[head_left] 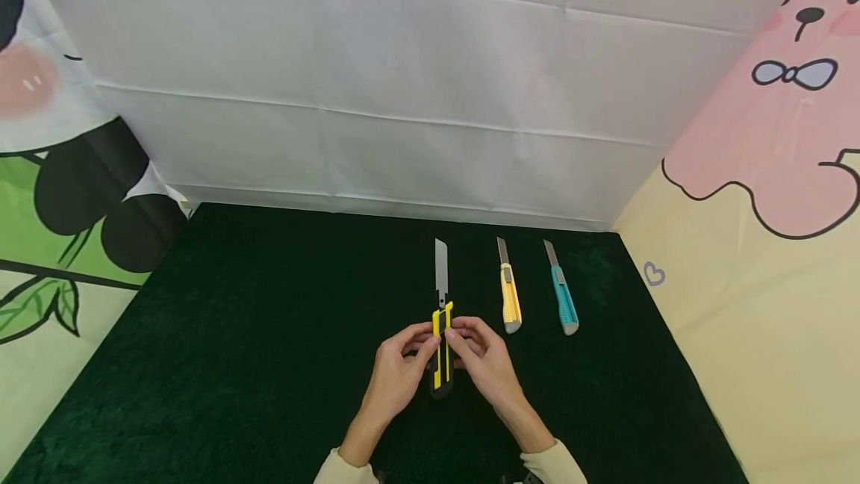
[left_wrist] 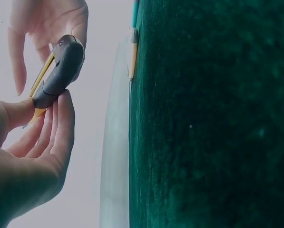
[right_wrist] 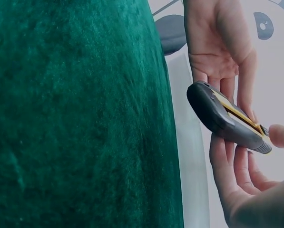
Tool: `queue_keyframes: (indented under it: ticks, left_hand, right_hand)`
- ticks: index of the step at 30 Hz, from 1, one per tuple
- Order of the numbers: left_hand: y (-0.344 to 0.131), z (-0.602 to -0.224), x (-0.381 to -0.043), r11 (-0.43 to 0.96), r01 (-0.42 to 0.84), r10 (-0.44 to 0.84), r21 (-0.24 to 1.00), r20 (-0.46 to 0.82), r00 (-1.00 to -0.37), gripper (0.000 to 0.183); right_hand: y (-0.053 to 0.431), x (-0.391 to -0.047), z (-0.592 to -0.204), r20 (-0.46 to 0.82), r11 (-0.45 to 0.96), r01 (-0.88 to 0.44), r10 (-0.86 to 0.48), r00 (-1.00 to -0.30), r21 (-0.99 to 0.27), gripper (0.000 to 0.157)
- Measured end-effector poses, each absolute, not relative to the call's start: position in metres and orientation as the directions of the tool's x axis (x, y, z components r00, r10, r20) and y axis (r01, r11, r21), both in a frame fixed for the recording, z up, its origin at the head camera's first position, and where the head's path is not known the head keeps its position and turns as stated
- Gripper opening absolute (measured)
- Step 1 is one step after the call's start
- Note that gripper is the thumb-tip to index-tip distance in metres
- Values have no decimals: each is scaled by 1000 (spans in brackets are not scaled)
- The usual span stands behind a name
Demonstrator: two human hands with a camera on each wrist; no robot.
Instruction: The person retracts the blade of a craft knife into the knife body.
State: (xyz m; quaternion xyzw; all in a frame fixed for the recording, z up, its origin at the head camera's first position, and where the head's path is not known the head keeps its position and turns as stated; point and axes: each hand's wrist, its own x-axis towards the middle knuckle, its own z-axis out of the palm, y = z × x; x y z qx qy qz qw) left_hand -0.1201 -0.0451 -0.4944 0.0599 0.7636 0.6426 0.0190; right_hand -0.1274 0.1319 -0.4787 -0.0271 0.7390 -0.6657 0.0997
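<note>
Both hands hold a large black and yellow utility knife above the dark green cloth, its broad blade extended and pointing away from the body. My left hand grips the left side, thumb on the handle's top face and fingers beneath. From the other side my right hand holds it, the thumb by the slider and the fingers against the underside. In the left wrist view the black handle end faces the camera. The right wrist view has the handle between both hands.
To the right lie a yellow utility knife and a teal utility knife, both with blades out and pointing away. Green cloth covers the table. A white sheet hangs behind, with cartoon-printed sheets at the sides.
</note>
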Motion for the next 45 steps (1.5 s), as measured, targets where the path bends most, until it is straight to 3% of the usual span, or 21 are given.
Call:
queue_keyframes:
  ticks: [14,26,32,45]
  left_hand:
    - [-41,-493,-118,121,69,136,990,52,-989,38]
    - [-38,-494,-117,133,71,156,989,50,-987,38]
    - [-39,-495,-115,146,75,180,986,48,-983,42]
    - [-39,-498,-111,90,57,150,994,43,-988,42]
  right_hand:
    - [127,-134,-474,-97,161,79,-104,-990,-984,41]
    - [120,-127,-449,-88,184,80,-36,-996,-980,27]
    - [125,-137,-472,-61,176,55,-27,-998,-983,31]
    - [123,-137,-474,-11,188,0,-53,-999,-982,28]
